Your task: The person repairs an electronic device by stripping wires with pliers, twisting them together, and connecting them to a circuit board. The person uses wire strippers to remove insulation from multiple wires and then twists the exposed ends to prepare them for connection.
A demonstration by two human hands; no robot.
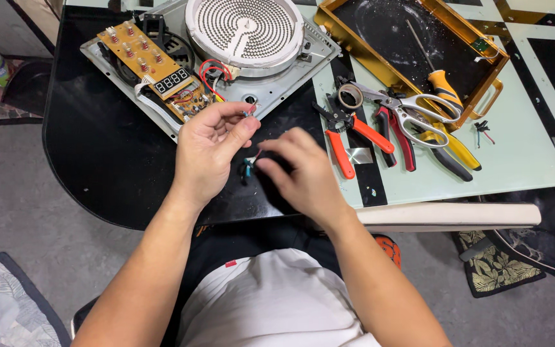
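Pinched between thumb and forefinger, the left hand grips a small wire end by the red leads; the right hand nips a tiny teal component over the black tabletop. Advisable: keep both pinches firm and close together. Noted behind: ribbed white coil heater, amber circuit board, orange-handled pliers, steel scissors.
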